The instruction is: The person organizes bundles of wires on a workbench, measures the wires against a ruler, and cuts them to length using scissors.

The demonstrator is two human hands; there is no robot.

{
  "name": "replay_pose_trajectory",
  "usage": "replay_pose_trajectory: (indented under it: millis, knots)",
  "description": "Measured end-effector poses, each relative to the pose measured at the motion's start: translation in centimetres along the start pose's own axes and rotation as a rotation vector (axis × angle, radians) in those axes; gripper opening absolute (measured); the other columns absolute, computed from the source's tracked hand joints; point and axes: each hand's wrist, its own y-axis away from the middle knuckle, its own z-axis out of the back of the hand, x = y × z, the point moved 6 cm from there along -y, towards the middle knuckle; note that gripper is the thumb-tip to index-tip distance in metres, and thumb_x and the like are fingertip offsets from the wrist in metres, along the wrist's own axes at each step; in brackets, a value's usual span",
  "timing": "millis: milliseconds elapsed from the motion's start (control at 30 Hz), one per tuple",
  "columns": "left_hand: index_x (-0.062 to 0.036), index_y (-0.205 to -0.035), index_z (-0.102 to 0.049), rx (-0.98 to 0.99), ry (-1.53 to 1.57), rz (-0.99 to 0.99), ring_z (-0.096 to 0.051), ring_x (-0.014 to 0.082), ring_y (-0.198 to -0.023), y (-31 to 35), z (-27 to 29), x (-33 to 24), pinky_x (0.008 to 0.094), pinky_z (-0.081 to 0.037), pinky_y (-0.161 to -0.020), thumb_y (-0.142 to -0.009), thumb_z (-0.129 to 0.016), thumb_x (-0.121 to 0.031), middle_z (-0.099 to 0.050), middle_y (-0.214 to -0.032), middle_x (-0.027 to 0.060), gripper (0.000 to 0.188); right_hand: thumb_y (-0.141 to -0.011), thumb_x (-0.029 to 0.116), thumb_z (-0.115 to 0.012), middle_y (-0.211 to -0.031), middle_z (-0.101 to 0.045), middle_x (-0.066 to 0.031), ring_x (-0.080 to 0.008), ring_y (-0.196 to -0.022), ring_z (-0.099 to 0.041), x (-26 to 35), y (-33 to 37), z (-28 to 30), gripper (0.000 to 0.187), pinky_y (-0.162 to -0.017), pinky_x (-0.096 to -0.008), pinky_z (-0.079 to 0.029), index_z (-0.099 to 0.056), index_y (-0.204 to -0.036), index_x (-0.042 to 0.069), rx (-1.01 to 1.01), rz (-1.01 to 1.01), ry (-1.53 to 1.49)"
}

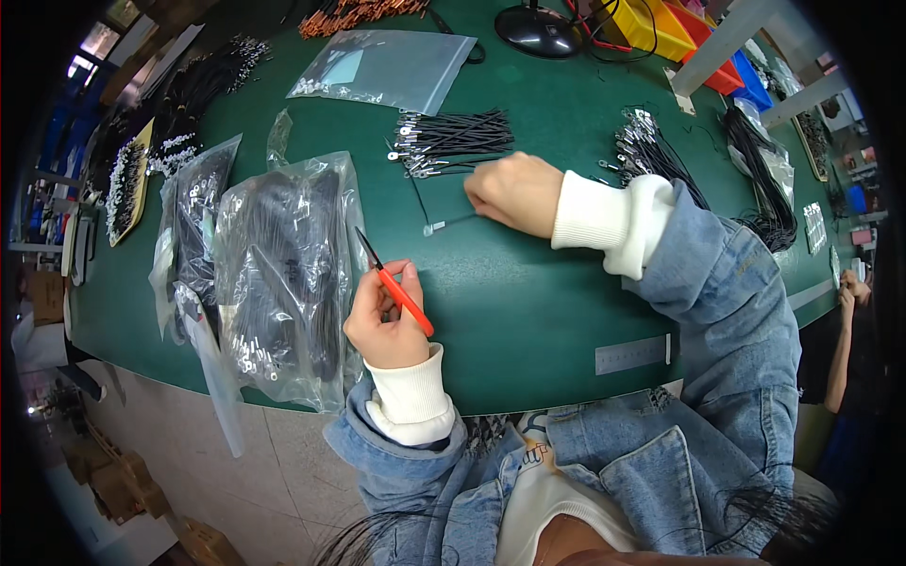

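Observation:
My left hand (385,316) is closed around a slim tool with a red-orange handle (404,300) and a thin dark tip, which points up and to the left. Over the middle of the table, my right hand (514,193) is closed with the fingers pinched on a short black cable (461,224). A small white connector (434,228) is at that cable's left end. Just beyond the right hand lies a pile of short black cables (458,140) with silvery ring terminals at their left ends. My right fingers hide part of the held cable.
Clear plastic bags of black cables (283,274) lie left of my left hand. Farther back are a flat clear bag (387,71) and a round black base (538,33). Another cable pile (651,151) sits beyond my right sleeve. A ruler (630,356) lies near the front edge.

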Motion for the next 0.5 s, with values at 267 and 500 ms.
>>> replay_pose_trajectory:
  millis: [267, 500]
  knots:
    - [0.0013, -0.081, -0.056, 0.021, 0.057, 0.047, -0.04, 0.0031, -0.038, 0.0, -0.2, 0.0, 0.0169, -0.028, -0.036, -0.079, -0.059, -0.006, -0.047, -0.052, -0.0015, 0.008, -0.072, 0.023, -0.062, -0.073, -0.054, -0.0117, -0.0276, -0.076, -0.055, 2.3, -3.5, -0.3, 0.021, -0.067, -0.0388, -0.045, -0.055, -0.079, 0.005, -0.326, -0.012, -0.105]
    - [0.0012, -0.081, -0.056, 0.018, 0.081, 0.036, -0.039, 0.0027, -0.038, -0.1, -0.1, -0.2, 0.0169, -0.027, -0.036, -0.079, -0.058, -0.005, -0.046, -0.051, -0.0017, 0.007, -0.069, 0.017, -0.063, -0.069, -0.061, -0.0149, -0.0299, -0.067, -0.06, 1.5, -7.8, -1.8, 0.015, -0.064, -0.0365, -0.049, -0.061, -0.067, 0.002, -0.135, -0.157, -0.093]
